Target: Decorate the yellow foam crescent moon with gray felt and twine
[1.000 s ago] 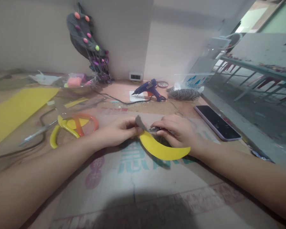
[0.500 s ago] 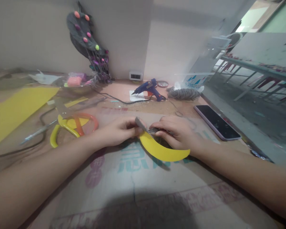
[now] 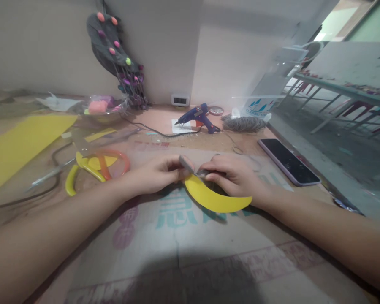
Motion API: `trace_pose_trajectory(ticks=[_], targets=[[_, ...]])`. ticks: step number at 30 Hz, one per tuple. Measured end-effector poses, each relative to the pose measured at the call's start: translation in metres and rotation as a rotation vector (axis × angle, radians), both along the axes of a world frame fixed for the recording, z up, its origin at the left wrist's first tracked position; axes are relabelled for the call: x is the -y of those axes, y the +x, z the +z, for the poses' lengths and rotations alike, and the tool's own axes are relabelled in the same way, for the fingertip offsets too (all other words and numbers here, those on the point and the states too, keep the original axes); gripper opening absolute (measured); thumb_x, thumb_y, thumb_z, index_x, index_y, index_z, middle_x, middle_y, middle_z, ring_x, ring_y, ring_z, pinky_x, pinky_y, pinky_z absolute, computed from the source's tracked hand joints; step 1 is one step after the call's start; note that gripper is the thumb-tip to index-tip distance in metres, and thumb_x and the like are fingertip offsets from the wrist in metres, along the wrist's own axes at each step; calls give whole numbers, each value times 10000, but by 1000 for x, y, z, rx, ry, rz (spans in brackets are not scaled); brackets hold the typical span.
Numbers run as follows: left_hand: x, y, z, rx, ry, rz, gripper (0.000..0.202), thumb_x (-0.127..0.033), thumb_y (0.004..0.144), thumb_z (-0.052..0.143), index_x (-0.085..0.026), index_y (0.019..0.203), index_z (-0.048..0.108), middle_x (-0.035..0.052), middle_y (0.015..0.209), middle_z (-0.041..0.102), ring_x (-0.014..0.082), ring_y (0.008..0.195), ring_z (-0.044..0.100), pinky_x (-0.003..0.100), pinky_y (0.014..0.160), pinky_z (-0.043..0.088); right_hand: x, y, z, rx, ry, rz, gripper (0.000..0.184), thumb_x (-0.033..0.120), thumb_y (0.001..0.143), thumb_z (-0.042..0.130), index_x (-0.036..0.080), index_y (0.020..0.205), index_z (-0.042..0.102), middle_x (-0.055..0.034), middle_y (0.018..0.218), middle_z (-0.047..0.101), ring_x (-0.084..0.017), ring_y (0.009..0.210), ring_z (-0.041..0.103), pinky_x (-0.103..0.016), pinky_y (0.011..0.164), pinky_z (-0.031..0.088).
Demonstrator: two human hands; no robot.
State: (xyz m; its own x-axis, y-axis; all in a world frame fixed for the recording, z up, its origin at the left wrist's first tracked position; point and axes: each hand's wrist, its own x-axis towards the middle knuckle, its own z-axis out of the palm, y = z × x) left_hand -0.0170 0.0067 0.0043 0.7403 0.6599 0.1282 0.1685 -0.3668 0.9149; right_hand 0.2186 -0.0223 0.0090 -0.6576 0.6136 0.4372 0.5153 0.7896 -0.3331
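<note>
A yellow crescent (image 3: 220, 199), cut from what looks like paper or felt, hangs over the cardboard between my hands. Grey yarn (image 3: 186, 164) covers its upper end. My left hand (image 3: 160, 172) is closed on the crescent near this wrapped end, thumb in front. To the right, my right hand (image 3: 231, 175) pinches a grey strand of yarn close to the crescent's inner edge. The crescent's free tip points right, below my right wrist. My fingers partly hide where the yarn meets the crescent.
Scissors (image 3: 85, 173) with yellow and orange handles lie left. Behind are a blue glue gun (image 3: 198, 116) with its cord, and a grey yarn skein (image 3: 245, 123). A phone (image 3: 288, 162) lies right; yellow sheet (image 3: 22, 145) far left. A decorated grey crescent (image 3: 106, 44) hangs on the wall.
Hardly anything differs. Both hands keep their hold on the crescent and the yarn, and the whole view has shifted very slightly.
</note>
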Motion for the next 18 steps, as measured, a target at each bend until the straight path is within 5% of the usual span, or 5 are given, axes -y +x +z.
trace_pose_trajectory(ticks=[11,18], targets=[[0,1,1,17,-112,8,180,-327,866,554,-155,914,582,-16,744,546,106,661,496,220,605,421,0,0,2,-88,-37,-99,252,355,946,508,164,1005,661,-47,841,677,-145,744,606,-258,671,429],[2,-1,4,-17,-163,129,219,-345,845,544,-155,921,619,-7,781,549,107,648,475,215,563,387,-1,-3,3,-56,-9,-139,235,352,946,516,179,980,671,-35,794,662,-140,708,584,-256,652,411]])
